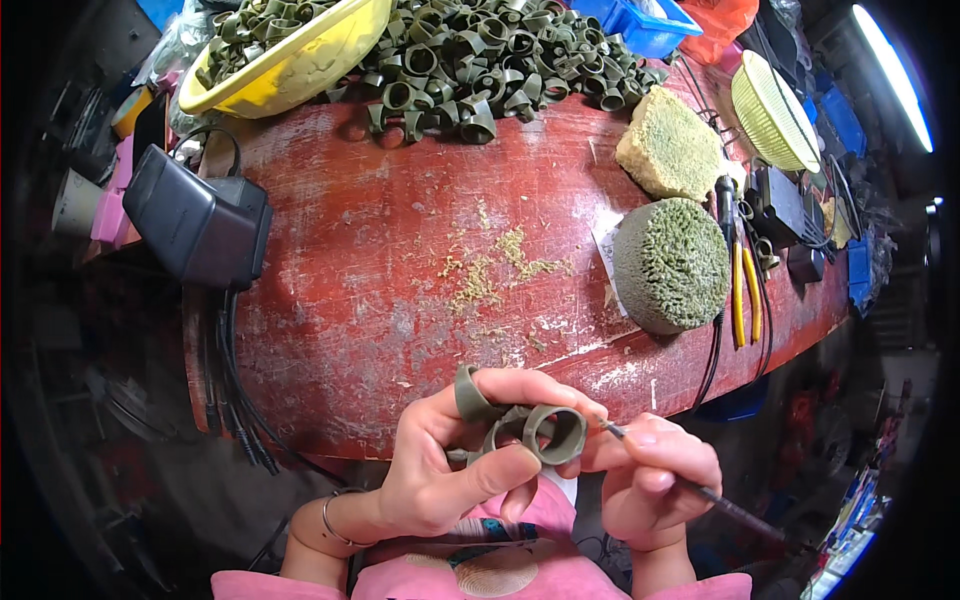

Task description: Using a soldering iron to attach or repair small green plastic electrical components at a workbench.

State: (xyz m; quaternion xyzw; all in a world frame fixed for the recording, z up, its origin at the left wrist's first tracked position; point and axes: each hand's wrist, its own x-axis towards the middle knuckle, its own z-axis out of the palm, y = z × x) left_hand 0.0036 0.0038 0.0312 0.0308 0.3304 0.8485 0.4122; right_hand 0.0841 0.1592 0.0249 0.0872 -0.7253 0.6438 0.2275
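My left hand (440, 470) is closed around dark green ring-shaped pieces (574, 432), held low over the table's near edge. One ring faces up between thumb and fingers, and another loops over the index finger. Whether they are joined is hidden by the fingers. My right hand (660, 480) pinches a slim dark pen-like tool (708, 494) with a pale metal end. Its tip is close beside the rings' right side; I cannot tell if it touches. The fingertips of both hands nearly meet there.
A heap of similar green rings (480, 60) lies at the back, beside a yellow basin (290, 80) of more. To the right are a porous beige block (670, 150), a round green-grey block (672, 270) and yellow-handled pliers (745, 290). A black box (195, 220) with cables stands left.
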